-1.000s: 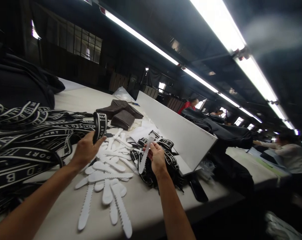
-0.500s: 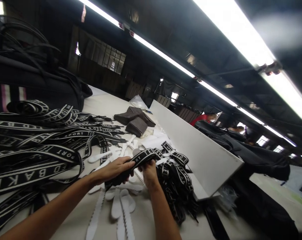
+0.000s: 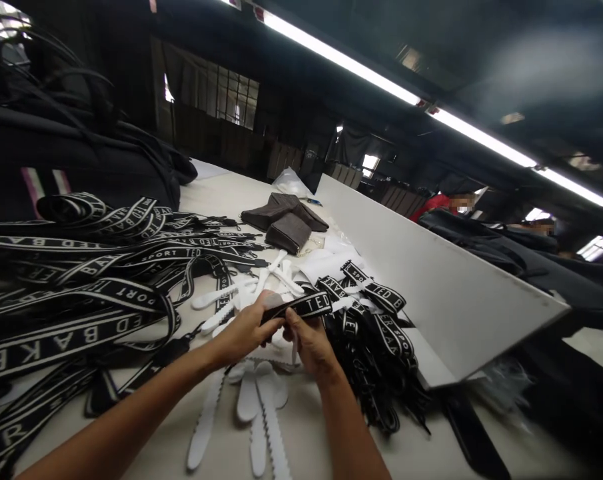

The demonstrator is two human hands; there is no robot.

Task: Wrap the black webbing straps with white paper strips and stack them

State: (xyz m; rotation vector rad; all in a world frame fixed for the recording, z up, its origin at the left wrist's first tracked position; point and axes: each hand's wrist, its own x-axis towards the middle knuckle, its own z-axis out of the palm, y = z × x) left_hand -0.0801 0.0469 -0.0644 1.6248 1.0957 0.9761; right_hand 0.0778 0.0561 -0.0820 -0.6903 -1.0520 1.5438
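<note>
A black webbing strap with white lettering and edge stripes runs between my two hands above the table. My left hand is closed round its left part. With thumb on top and fingers underneath, my right hand pinches the same strap. A thin pale strip hangs below the right fingers; I cannot tell what it is. Under and in front of my hands lie several white serrated-edge strips with rounded ends. To the right sits a heap of folded lettered straps, some wrapped with white bands.
Long lettered straps spread over the left side, before a large black bag. Dark brown pouches lie farther back. A white upright panel borders the right. People work beyond it, one in a red sleeve.
My hands have drawn closer together on the strap, and my right thumb now lies over it. The hanging dark part at my left hand has dropped away. The view has shifted leftward.
</note>
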